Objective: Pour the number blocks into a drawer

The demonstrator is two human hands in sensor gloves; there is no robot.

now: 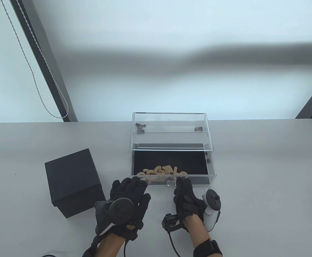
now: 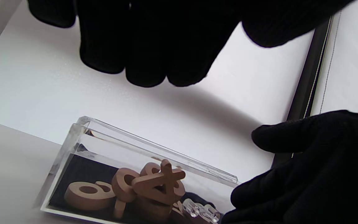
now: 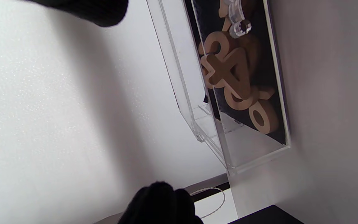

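Note:
A clear acrylic case (image 1: pixel 169 119) stands mid-table with its black-lined drawer (image 1: pixel 198 181) pulled out toward me. Several wooden number blocks (image 1: pixel 161 172) lie piled against the drawer's front wall; they also show in the left wrist view (image 2: pixel 154 186) and the right wrist view (image 3: pixel 231 84). My left hand (image 1: pixel 134 184) lies flat and empty, fingertips at the drawer's front left. My right hand (image 1: pixel 182 183) has its fingertips at the drawer front, just right of the clear knob (image 1: pixel 169 183). The knob (image 3: pixel 239 29) stands free of the fingers in the right wrist view.
A black box (image 1: pixel 72 182) stands on the table to the left of my left hand. The case sits at the table's far edge, with a white wall behind it. A cable (image 1: pixel 172 241) runs from my right wrist.

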